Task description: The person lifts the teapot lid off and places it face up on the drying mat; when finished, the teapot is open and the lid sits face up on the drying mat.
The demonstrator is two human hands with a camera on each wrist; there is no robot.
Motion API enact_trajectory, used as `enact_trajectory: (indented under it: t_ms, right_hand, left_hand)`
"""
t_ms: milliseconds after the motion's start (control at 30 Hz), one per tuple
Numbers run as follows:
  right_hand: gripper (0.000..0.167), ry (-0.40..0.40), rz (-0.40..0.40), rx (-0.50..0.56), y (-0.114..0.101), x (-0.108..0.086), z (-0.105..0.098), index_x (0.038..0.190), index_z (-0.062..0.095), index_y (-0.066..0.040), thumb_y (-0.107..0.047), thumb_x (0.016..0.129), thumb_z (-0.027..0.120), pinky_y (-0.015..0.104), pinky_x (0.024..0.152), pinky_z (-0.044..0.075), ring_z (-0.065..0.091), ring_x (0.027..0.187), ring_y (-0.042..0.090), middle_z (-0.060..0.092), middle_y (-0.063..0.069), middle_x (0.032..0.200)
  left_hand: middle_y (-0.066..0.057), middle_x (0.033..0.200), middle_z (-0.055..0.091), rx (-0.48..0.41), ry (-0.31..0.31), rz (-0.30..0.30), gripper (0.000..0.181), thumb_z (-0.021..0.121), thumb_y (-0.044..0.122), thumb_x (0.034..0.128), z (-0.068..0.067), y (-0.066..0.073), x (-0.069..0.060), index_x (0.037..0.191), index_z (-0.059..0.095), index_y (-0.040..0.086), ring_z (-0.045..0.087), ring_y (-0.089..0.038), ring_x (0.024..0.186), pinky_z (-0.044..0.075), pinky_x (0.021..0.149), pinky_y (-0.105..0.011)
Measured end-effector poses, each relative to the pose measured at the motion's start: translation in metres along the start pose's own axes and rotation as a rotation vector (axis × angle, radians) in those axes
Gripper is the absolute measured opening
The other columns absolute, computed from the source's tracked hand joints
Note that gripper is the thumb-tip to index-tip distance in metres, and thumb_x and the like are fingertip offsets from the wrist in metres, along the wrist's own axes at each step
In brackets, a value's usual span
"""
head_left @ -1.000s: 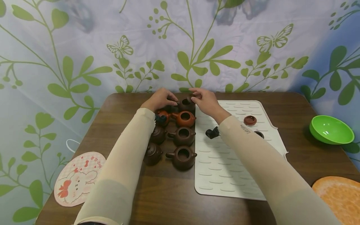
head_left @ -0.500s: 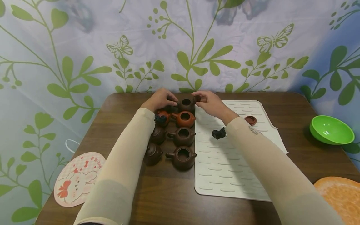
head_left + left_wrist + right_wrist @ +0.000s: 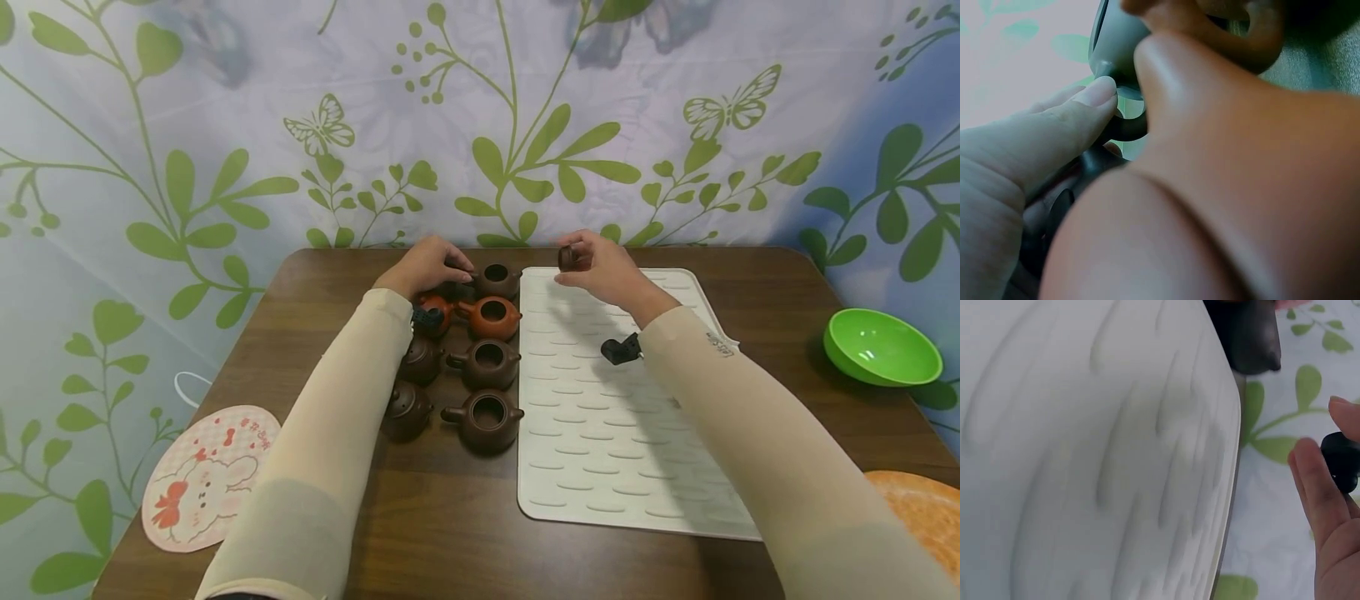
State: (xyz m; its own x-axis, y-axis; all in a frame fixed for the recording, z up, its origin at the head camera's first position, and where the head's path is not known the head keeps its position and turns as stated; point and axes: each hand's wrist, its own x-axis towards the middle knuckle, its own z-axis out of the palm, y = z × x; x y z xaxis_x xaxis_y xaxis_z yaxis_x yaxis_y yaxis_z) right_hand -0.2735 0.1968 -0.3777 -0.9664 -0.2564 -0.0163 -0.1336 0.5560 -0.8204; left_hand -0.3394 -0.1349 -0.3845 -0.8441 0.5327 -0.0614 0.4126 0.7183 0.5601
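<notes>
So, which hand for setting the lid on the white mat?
Right, I'd say: the right hand holds the lid near the white mat; the left hand pinches the back teapot by its handle.

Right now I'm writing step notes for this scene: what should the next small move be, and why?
Probably lower the dark lid in the right grip onto the white mat: it is held up near the mat's far edge, apart from the far teapot, which stands uncovered with the left grip at its side.
</notes>
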Motion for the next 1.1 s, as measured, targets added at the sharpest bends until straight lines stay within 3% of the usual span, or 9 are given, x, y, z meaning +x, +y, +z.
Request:
enact_trajectory:
  t_ms: [167, 567, 833, 1100]
  right_hand:
    - [0.046, 0.015, 0.028, -0.072, 0.012, -0.006, -0.017, 0.138, 0.056, -0.007, -0.017, 0.099, 0.078, 0.051, 0.098, 0.046, 0.057, 0.119, 0.034, 0.061, 0.018, 0.128]
    - [0.046, -0.014, 0.08, -0.2, 0.035, -0.019, -0.049, 0.136, 0.061, -0.005, -0.023, 0.098, 0.08, 0.057, 0.099, 0.044, 0.055, 0.121, 0.037, 0.062, 0.019, 0.131]
    - [0.048, -0.024, 0.101, -0.265, 0.052, -0.022, -0.061, 0.136, 0.065, -0.002, -0.022, 0.096, 0.083, 0.063, 0.102, 0.042, 0.054, 0.125, 0.043, 0.06, 0.022, 0.132]
    - [0.052, -0.014, 0.185, -0.27, 0.06, -0.028, -0.066, 0.141, 0.064, 0.0, -0.021, 0.097, 0.081, 0.062, 0.096, 0.047, 0.052, 0.123, 0.046, 0.054, 0.026, 0.141]
  left_hand:
    - [-0.006, 0.113, 0.076, 0.006, 0.001, 0.002, 0.018, 0.08, 0.017, 0.0976, 0.0, 0.002, -0.001, 0.113, 0.083, 0.008, 0.065, -0.024, 0.112, 0.051, 0.099, -0.041]
    - [-0.006, 0.114, 0.076, 0.01, 0.006, 0.0, 0.018, 0.08, 0.017, 0.0976, 0.0, 0.0, 0.0, 0.113, 0.083, 0.008, 0.065, -0.025, 0.115, 0.05, 0.101, -0.041]
    - [-0.006, 0.115, 0.076, 0.0, 0.007, 0.003, 0.018, 0.08, 0.017, 0.0979, -0.001, -0.001, 0.001, 0.113, 0.083, 0.008, 0.065, -0.024, 0.115, 0.051, 0.1, -0.041]
    - [-0.006, 0.114, 0.077, 0.006, 0.008, 0.017, 0.018, 0.08, 0.017, 0.0978, 0.0, -0.003, 0.002, 0.113, 0.083, 0.008, 0.065, -0.024, 0.116, 0.051, 0.101, -0.04]
